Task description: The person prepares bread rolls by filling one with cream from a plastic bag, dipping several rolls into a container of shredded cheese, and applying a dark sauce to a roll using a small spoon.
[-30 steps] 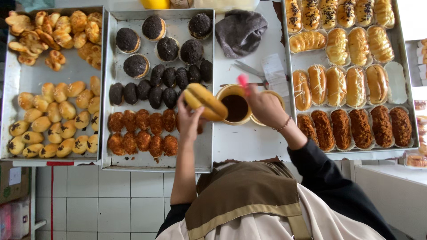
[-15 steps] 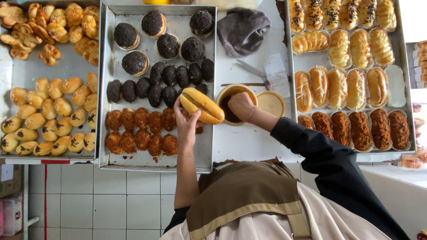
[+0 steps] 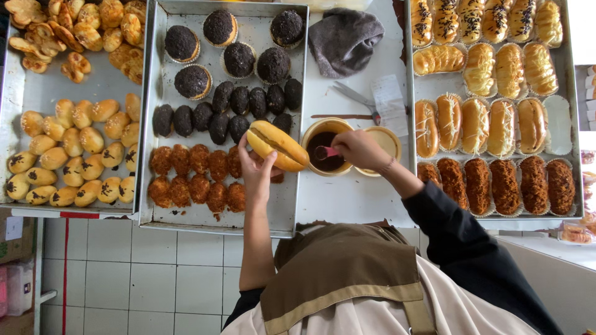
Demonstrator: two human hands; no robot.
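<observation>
Nearest to me is my brown apron (image 3: 347, 267), with white floor tiles (image 3: 124, 273) below the table edge. My left hand (image 3: 257, 174) reaches up from there, its fingers (image 3: 243, 155) wrapped under a long golden bun (image 3: 277, 145) that I hold lifted over the right edge of the middle tray (image 3: 261, 211). The bun lies tilted, its near end toward the bowl.

My right hand (image 3: 360, 149), in a dark sleeve (image 3: 453, 229), is just beside it over the white table (image 3: 347, 198). Its fingers are pinched shut on the pink handle of a small brush (image 3: 327, 152), whose tip dips into a yellow bowl of dark chocolate sauce (image 3: 325, 147). A second, paler bowl (image 3: 383, 141) sits touching it, partly under my hand.

In the middle tray, brown crumbed rolls (image 3: 195, 177) fill the near rows, dark oval buns (image 3: 223, 111) lie beyond them, and 5 round chocolate-coated cakes (image 3: 239, 59) sit farthest. The left tray (image 3: 81, 80) carries small golden buns (image 3: 68, 155) near me and twisted pastries (image 3: 74, 31) at the far end. The right tray (image 3: 568, 205) has 6 dark crumbed rolls (image 3: 496, 183) closest, glazed long buns (image 3: 478, 124) behind, and chocolate-striped ones (image 3: 472, 18) farthest. Beyond the bowls lie scissors (image 3: 354, 96), a paper slip (image 3: 391, 102) and a grey cloth (image 3: 344, 37).
</observation>
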